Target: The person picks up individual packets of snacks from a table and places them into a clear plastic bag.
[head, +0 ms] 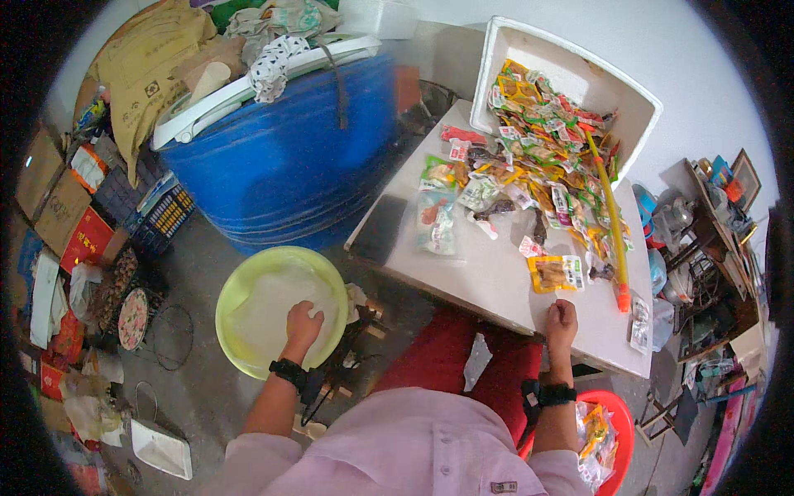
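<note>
My left hand (304,327) is over a yellow-green plastic basin (226,322) that holds cloudy whitish contents; whether its fingers touch them I cannot tell. At the near edge of a white table (490,291) rests my right hand (562,321), fingers curled, with nothing visible in it. Just beyond it lies a yellow vacuum-packed food pouch (556,274). Many small food packets (546,142) spill from a tipped white foam box (564,46) onto the tabletop. A yellow tube with orange ends (611,214) lies across them on the right.
A big blue plastic tub (279,161) with sacks and cloths on top stands behind the basin. A red basin (625,421) with packets is beside my right forearm. Boxes and a white dustpan (161,447) are at left; a cluttered shelf (722,217) is at right.
</note>
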A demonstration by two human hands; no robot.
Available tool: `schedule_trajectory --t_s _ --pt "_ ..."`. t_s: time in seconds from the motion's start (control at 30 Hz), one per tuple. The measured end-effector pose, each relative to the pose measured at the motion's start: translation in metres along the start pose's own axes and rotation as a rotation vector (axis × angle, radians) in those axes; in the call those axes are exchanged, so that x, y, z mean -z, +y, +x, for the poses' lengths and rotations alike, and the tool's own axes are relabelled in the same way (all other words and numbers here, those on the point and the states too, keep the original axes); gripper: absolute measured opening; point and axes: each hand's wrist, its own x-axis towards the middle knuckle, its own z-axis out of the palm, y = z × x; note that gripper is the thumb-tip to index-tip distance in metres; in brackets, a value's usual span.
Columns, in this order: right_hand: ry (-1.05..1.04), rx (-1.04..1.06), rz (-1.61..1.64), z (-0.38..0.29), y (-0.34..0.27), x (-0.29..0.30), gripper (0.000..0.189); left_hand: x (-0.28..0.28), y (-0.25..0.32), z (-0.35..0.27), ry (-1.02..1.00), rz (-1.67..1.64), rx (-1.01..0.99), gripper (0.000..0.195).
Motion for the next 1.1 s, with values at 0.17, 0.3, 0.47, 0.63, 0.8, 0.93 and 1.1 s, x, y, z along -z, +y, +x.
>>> schedule_trajectory --t_s 0.17,0.3,0.47,0.63,0.8,0.93,1.1 --pt "0.010 0.092 -0.076 0.000 0.005 0.001 0.011 0.002 -0.013 -0.006 -0.150 0.261 0.244 0.046" --pt "0.033 0.115 -0.110 0.001 0.013 0.001 0.011 -0.008 -0.037 -0.010 -0.308 0.331 0.220 0.043" --pt "-0.002 0.058 -0.127 -0.003 -0.021 -0.001 0.013 -0.022 -0.076 -0.010 -0.362 0.348 0.147 0.030" --pt "0.011 0.081 -0.186 -0.003 -0.013 0.004 0.015 -0.007 -0.048 -0.005 -0.331 0.330 0.133 0.022" --pt "-0.014 0.055 -0.068 -0.005 -0.014 0.003 0.011 0.001 -0.052 0.003 -0.243 0.175 0.020 0.019" --pt "-0.031 0.093 -0.020 -0.004 -0.003 0.001 0.011 0.042 -0.003 0.004 -0.203 -0.151 0.159 0.016" --pt "-0.067 -0.038 0.074 -0.007 -0.020 0.004 0.013 0.090 0.063 -0.002 -0.236 -0.398 0.190 0.016"
